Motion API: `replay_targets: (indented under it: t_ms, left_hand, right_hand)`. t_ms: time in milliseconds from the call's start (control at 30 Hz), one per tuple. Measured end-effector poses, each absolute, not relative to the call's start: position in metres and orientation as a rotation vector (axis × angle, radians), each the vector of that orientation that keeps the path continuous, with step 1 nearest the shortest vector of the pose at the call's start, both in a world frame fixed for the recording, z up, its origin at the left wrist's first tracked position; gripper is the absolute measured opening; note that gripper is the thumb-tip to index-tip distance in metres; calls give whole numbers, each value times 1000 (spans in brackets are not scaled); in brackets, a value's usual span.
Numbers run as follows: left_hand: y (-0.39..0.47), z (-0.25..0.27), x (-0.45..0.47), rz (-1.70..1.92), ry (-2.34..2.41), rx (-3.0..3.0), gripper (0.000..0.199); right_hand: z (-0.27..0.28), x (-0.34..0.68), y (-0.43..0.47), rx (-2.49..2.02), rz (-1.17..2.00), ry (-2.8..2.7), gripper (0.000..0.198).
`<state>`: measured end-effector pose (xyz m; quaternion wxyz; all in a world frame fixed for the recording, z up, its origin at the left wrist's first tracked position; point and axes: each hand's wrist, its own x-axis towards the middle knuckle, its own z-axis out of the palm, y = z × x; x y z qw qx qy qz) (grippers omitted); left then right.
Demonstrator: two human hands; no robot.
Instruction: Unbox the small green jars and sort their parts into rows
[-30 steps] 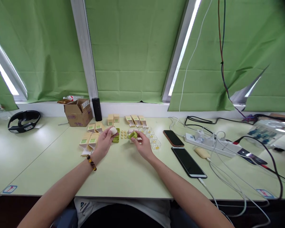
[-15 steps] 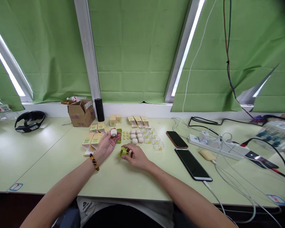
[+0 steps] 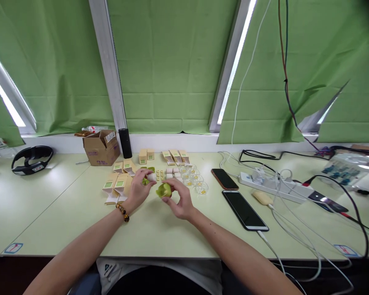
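My left hand (image 3: 139,189) pinches a small white rounded block (image 3: 151,177) between thumb and fingertips. Close to its right, my right hand (image 3: 181,200) grips a green hollow cover (image 3: 163,190), tilted with its opening toward the block. The two pieces look slightly apart. Just behind the left fingers lie more green pieces (image 3: 151,169), partly hidden. Small yellow squares (image 3: 160,174) sit in short columns beyond the hands. Several pale pink-white blocks (image 3: 172,170) stand beside them, and clear plastic shells (image 3: 202,188) with yellow centres follow to the right.
Open small cardboard boxes (image 3: 122,182) stand left of the hands, with more boxes (image 3: 176,156) at the back. A brown carton (image 3: 101,148) and black cylinder (image 3: 125,143) are behind. Two phones (image 3: 245,210), a power strip (image 3: 273,187) and loose cables occupy the right side.
My left hand has turned from palm-up to a pinch on the white block. My right hand has raised and tilted the green cover toward it. The view has shifted slightly.
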<state>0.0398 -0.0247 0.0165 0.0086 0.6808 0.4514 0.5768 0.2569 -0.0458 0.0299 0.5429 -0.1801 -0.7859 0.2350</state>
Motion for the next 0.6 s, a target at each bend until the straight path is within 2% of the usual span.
replay_targets:
  t_ms: [100, 233, 367, 600]
  left_hand:
    - [-27, 14, 43, 1737, 1375, 2405, 27]
    - [-31, 18, 55, 1465, 1356, 2674, 29]
    - [-33, 23, 73, 1188, 1389, 2874, 26]
    - [-20, 19, 107, 1043, 1490, 2955, 22]
  right_hand:
    - [33, 264, -34, -527, 586, -1605, 39]
    - [35, 273, -11, -650, 615, -1396, 45]
    - [37, 279, 3, -675, 621, -1299, 46]
    - [34, 280, 6, -652, 661, -1271, 43]
